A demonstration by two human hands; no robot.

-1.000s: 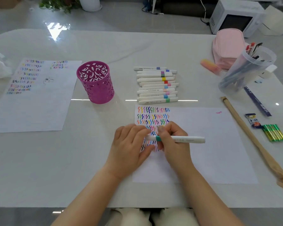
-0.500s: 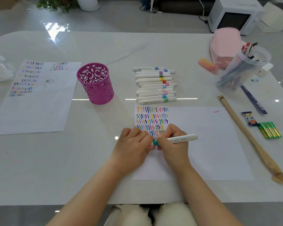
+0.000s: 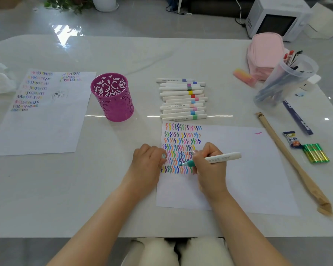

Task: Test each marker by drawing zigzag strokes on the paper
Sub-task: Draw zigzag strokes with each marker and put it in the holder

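Clearly the marker is what matters. It lies low across the paper, and its long axis runs from a teal-banded tip at the left to a white tail at the right, the tail angled slightly away from the person. The tip points left, towards the other hand, and sits among the lower rows of zigzag strokes. Whether it actually touches the sheet cannot be told.

The right grip is closed round the barrel just behind the teal band, as one holds a pen, so the working end pokes out to the left of the fingers and most of the body trails right. That puts the tip between the two hands, nearer the right.

The left grip rests at the paper's left edge with its fingers curled, and appears to pinch a small pale cap.

My guess is that the next stroke needs a free spot beside the lower rows, which the right hand partly hides.

Beyond the sheet a row of capped markers lies on the desk, with a purple cup to their left.
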